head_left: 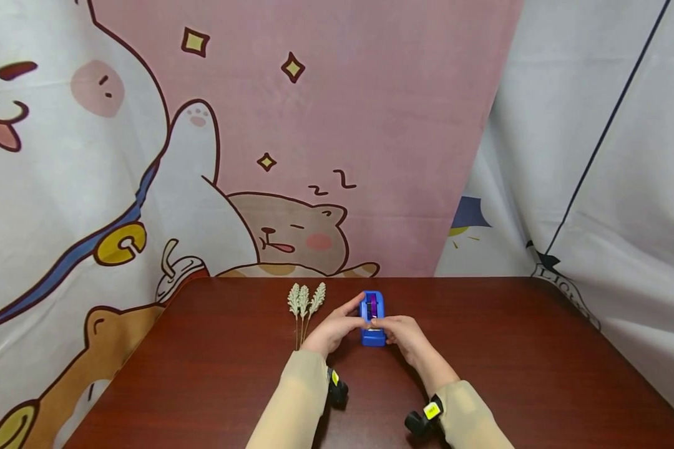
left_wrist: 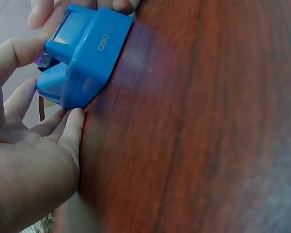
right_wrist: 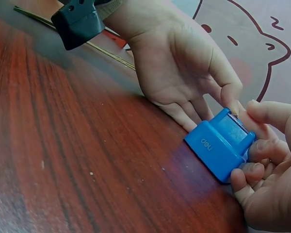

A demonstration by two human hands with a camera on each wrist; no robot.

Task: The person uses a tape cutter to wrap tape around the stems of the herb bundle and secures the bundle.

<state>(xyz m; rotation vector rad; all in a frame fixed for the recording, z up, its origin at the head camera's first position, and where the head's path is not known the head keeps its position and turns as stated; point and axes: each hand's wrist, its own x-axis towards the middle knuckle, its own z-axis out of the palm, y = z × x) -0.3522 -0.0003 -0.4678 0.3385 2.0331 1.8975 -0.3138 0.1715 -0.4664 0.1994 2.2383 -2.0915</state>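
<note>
A blue tape dispenser (head_left: 373, 340) with a purple roll in it stands on the table, its "deli" lettering showing in both wrist views. My left hand (head_left: 332, 330) holds it from the left, fingers along its side and thumb at the toothed cutter end. From the other side my right hand (head_left: 407, 338) has its thumb by the same cutter, close to the left thumb. In the right wrist view, the curled lower fingers of that hand (right_wrist: 276, 191) lie against the dispenser's side. I cannot tell whether a tape end lies between the thumbs.
Three pale wheat-like sprigs (head_left: 303, 300) lie left of the dispenser, their thin stems running behind the left hand. The dark red-brown table (head_left: 511, 362) ends at a cartoon-printed cloth (head_left: 382, 156) at the back. Each wrist wears a small black camera (head_left: 337, 390).
</note>
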